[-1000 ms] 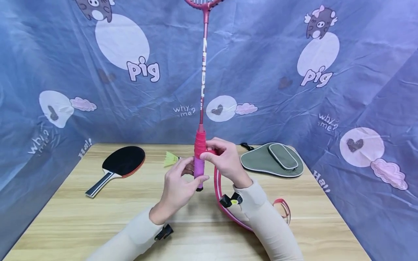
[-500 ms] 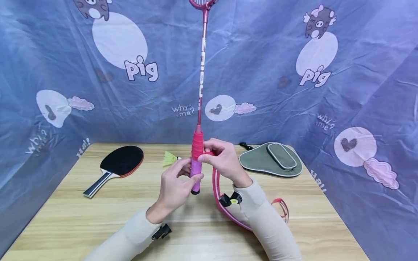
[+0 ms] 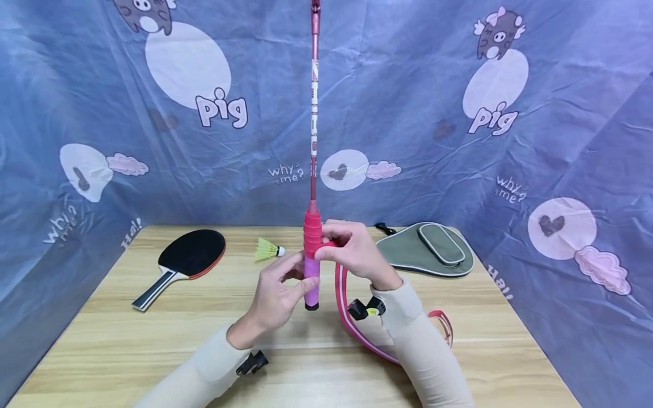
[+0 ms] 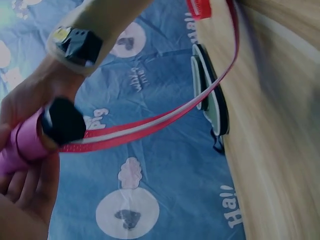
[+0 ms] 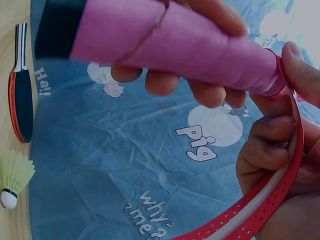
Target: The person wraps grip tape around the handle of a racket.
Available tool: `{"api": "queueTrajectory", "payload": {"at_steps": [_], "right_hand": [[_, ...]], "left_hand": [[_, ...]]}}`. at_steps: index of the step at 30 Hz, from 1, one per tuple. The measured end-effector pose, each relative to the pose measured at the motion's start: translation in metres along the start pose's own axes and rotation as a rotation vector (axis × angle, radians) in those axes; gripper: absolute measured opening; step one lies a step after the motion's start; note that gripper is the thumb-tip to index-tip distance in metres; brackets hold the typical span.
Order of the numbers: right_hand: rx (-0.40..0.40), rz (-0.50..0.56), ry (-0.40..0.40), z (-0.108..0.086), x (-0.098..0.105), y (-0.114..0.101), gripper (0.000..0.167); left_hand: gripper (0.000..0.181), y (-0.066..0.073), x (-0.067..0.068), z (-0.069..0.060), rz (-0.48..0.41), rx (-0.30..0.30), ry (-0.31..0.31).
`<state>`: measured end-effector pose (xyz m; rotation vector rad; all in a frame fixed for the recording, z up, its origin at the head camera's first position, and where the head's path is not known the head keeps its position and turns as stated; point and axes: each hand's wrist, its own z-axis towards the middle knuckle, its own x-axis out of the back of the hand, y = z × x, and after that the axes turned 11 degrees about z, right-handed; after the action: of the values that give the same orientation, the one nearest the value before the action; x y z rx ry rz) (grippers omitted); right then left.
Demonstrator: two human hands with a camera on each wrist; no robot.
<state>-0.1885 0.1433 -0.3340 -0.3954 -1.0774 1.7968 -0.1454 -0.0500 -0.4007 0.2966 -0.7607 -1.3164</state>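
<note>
A badminton racket (image 3: 313, 113) stands upright, its head mostly above the head view and turned edge-on. My left hand (image 3: 272, 294) grips its lower handle, thumb in front and fingers behind. Red overgrip tape (image 3: 312, 233) wraps the upper handle in overlapping turns; below it the handle is purple (image 5: 200, 50), with a black butt cap (image 4: 64, 121). My right hand (image 3: 352, 249) pinches the tape beside the handle, where the wrapping ends. From there the loose perforated tape (image 5: 260, 210), with a pale strip along its middle, hangs in a curve to the table.
A table tennis bat (image 3: 193, 253) lies at the table's left. Behind my left hand is a yellow shuttlecock (image 3: 267, 250). A green bat case (image 3: 403, 249) lies at back right, and the tape's curled end (image 3: 442, 323) sits beside my right sleeve. Patterned blue cloth (image 3: 255, 192) hangs behind.
The racket has turned about its shaft, so its head has gone from a visible arc to edge-on. The handle and right hand are slightly lower. Both hands keep their holds.
</note>
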Motion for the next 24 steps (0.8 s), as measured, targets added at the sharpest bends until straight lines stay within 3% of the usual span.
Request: {"api": "queueTrajectory", "payload": {"at_steps": [5,17,24], "right_hand": [[-0.006,0.014,-0.009,-0.002,0.004,-0.002,0.047],[0.007,0.073,-0.060,-0.002,0.001,-0.006,0.070],[0.014,0.079,-0.109,-0.006,0.000,-0.011,0.061]], "left_hand": [[0.034,0.002,0.006,0.005,-0.088,0.002,-0.104],[0.034,0.007,0.013,0.007,-0.180,-0.009,-0.208],[0.038,0.006,0.020,0.007,-0.397,0.015,-0.377]]}}
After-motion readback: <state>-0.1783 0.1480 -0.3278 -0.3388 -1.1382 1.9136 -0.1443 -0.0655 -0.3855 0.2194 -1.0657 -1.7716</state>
